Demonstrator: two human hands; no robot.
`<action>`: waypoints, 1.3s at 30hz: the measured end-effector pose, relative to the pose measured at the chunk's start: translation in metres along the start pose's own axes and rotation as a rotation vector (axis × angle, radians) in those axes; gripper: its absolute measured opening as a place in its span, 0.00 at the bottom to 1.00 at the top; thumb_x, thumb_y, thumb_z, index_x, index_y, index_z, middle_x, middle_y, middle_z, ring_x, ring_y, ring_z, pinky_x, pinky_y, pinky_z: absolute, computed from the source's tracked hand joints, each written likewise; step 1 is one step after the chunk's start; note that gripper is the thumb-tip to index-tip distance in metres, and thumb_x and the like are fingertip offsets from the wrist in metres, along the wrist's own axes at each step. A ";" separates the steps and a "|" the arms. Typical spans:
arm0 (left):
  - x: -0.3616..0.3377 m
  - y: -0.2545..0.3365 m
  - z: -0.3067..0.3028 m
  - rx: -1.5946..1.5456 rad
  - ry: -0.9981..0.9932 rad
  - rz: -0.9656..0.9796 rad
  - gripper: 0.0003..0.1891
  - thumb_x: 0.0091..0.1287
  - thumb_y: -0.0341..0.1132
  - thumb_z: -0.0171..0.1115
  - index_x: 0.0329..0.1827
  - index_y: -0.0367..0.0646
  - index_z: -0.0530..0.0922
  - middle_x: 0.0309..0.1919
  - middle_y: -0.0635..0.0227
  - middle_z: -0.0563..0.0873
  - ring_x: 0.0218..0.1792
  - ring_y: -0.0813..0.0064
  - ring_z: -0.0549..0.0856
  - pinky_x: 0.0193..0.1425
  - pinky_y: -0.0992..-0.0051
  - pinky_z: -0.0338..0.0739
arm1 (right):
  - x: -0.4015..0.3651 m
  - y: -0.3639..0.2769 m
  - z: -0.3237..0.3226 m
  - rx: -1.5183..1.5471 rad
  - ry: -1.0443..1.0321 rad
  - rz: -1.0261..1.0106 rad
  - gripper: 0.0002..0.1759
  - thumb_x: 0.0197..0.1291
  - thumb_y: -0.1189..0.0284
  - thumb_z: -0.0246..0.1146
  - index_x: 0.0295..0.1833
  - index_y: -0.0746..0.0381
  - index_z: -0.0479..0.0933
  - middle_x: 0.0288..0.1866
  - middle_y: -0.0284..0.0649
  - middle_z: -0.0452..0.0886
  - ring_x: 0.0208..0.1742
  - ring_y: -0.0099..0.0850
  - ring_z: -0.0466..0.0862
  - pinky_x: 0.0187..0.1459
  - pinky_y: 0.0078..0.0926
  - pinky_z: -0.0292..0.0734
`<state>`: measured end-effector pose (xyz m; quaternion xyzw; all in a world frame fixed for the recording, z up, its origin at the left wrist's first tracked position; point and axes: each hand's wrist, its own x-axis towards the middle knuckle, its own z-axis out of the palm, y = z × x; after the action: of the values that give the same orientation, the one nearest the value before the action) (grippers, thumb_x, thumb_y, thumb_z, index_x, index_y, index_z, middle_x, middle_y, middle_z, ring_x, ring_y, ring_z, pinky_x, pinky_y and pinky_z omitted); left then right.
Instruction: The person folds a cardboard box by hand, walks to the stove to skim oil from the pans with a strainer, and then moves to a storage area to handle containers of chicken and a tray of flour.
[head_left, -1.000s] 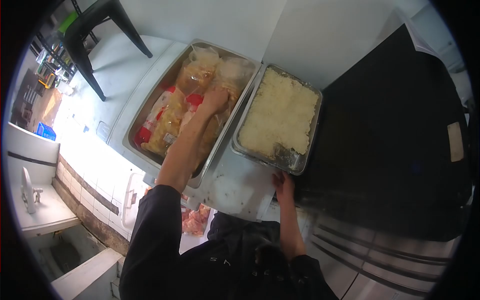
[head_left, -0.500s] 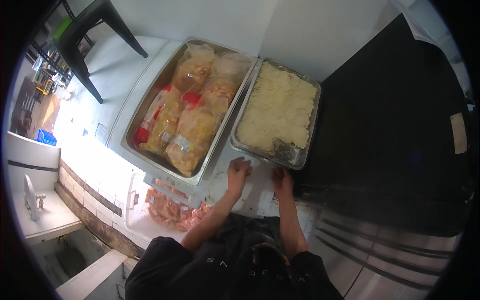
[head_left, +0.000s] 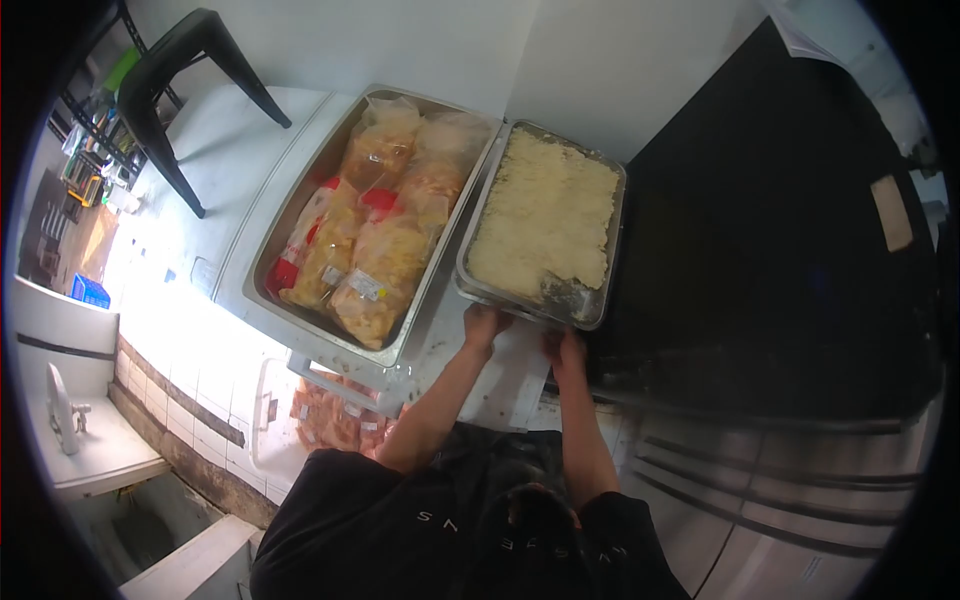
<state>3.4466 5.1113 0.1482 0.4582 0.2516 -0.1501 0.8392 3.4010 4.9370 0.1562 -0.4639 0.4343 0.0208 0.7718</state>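
A metal tray filled with a pale, crumbly mass lies on the white surface, apparently atop another tray. At its near edge, my left hand touches the rim near the left corner, with its fingertips partly under the edge. My right hand is at the same edge near the right corner, its fingers curled and partly hidden below the rim. A dark gap shows in the pale mass near that corner. To the left stands a deep metal pan holding several clear bags of yellowish meat.
A large black box-like object stands to the right. Below the left pan is a white tub of pink meat. A black stool is at upper left, a white sink at lower left.
My left hand has moved up to the tray's near edge, and my right hand has closed in on it. The tray has shifted slightly left in view.
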 end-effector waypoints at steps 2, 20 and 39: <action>0.002 0.003 0.005 0.025 0.020 0.022 0.16 0.68 0.36 0.60 0.47 0.28 0.75 0.37 0.55 0.84 0.33 0.67 0.86 0.39 0.71 0.85 | 0.014 0.004 -0.004 -0.053 -0.037 -0.039 0.15 0.70 0.61 0.56 0.47 0.63 0.74 0.36 0.42 0.82 0.30 0.35 0.83 0.27 0.33 0.79; -0.060 -0.016 -0.043 0.172 0.213 0.160 0.17 0.68 0.39 0.60 0.37 0.26 0.78 0.29 0.57 0.85 0.20 0.70 0.85 0.26 0.74 0.81 | -0.071 0.043 -0.036 -0.262 -0.076 0.023 0.20 0.65 0.53 0.57 0.47 0.60 0.72 0.35 0.38 0.80 0.31 0.33 0.86 0.28 0.31 0.76; -0.267 -0.140 -0.102 0.109 0.432 0.372 0.20 0.67 0.37 0.52 0.55 0.30 0.76 0.43 0.60 0.85 0.44 0.71 0.82 0.48 0.70 0.77 | -0.162 0.088 -0.189 -0.476 -0.699 0.263 0.17 0.72 0.62 0.52 0.56 0.62 0.77 0.43 0.38 0.86 0.38 0.29 0.85 0.37 0.25 0.78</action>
<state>3.1288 5.1278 0.1541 0.5621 0.3277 0.0939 0.7536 3.1393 4.9083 0.1705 -0.5347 0.1856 0.3738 0.7348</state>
